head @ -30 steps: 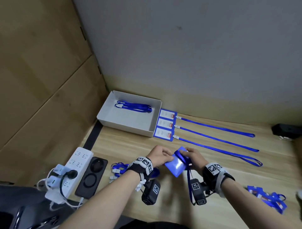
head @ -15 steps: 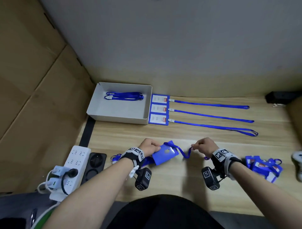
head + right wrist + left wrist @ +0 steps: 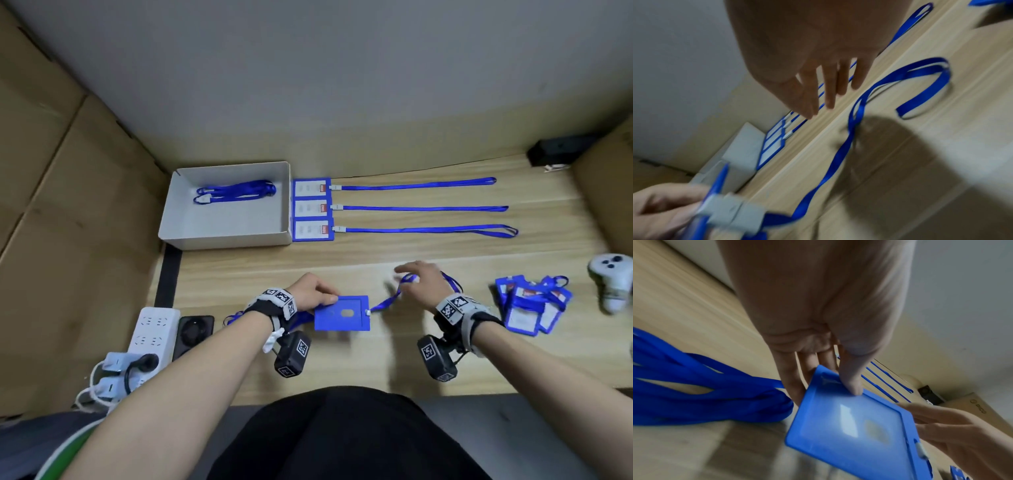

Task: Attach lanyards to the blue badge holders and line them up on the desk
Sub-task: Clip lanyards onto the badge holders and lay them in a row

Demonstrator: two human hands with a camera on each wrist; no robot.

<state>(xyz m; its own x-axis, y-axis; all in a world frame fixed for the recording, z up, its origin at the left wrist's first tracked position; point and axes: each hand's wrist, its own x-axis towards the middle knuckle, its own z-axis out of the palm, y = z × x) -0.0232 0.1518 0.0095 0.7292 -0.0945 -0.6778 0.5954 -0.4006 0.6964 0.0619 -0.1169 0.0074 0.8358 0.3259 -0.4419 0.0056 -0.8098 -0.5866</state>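
A blue badge holder (image 3: 342, 313) hangs level just above the desk's front, back side up. My left hand (image 3: 320, 296) pinches its left edge; in the left wrist view the thumb presses on the badge holder (image 3: 855, 426) with fingers (image 3: 795, 386) beneath. A grey clip (image 3: 368, 312) joins it to a blue lanyard (image 3: 387, 303), which curls rightward over the desk. My right hand (image 3: 412, 282) hovers above that lanyard (image 3: 849, 146) with straight fingers (image 3: 828, 91), holding nothing. Three finished badges (image 3: 311, 209) lie in a column with lanyards stretched right.
A white box (image 3: 222, 236) at the back left holds a lanyard (image 3: 236, 192). Loose lanyards (image 3: 236, 317) lie under my left wrist. A pile of badge holders (image 3: 531, 305), a white controller (image 3: 613, 277), a power strip (image 3: 150, 329) and a black charger (image 3: 193, 330) ring the work area.
The right hand has let go of the lanyard, opened, and moved right. The left hand has turned the badge holder level, and the lanyard trails out to the right.
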